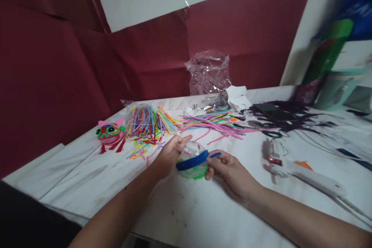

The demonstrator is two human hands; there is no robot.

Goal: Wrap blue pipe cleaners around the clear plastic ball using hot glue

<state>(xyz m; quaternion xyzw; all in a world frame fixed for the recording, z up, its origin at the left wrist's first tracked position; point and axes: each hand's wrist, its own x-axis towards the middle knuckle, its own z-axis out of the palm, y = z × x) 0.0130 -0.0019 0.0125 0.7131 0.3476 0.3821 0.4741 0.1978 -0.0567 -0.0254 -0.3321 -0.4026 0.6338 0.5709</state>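
"Nearest are the forearms [124, 199], reaching over the counter [162, 209] to a clear ball [193, 147] between the hands."

"How far along is it?"

"A blue strip [192, 162] crosses its middle, with green below. The upper part looks mostly see-through, and the strip's right end isn't laid down yet."

"And the grip?"

"The right hand [228, 168] pinches that end; the left hand [170, 153] meets the ball's side, but I can't tell whether it's closed."
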